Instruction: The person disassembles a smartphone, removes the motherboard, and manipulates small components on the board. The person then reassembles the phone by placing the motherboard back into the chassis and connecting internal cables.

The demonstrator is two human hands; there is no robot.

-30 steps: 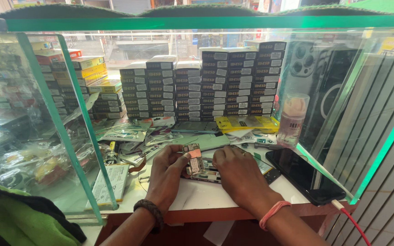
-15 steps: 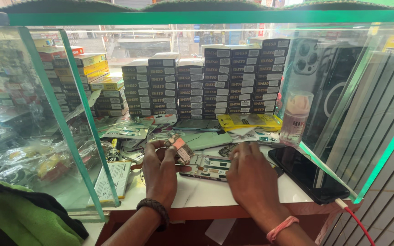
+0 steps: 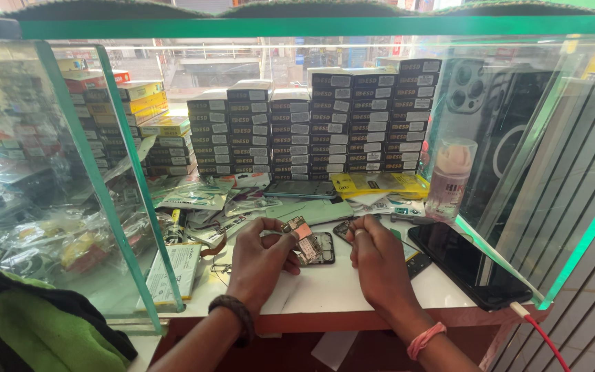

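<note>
My left hand (image 3: 259, 262) pinches a small phone circuit board (image 3: 297, 231) with an orange flex strip, holding it just above an opened phone frame (image 3: 323, 249) that lies on the white counter (image 3: 352, 289). Just right of the frame, my right hand (image 3: 377, 258) rests with its fingers curled, the fingertips close to small parts (image 3: 344, 229). Whether it grips a tool is unclear. A dark bracelet circles the left wrist and a pink band the right.
Stacks of dark boxes (image 3: 325, 124) line the back. A black phone (image 3: 470, 265) with a red cable lies at the right, near a clear bottle (image 3: 449, 179). A phone battery (image 3: 173, 272) lies left, against a glass partition (image 3: 125, 186). Loose parts and packets litter the middle.
My left hand lifted the small board off the phone frame and brought it toward the middle. My right hand shifted slightly left, closer to the frame.
</note>
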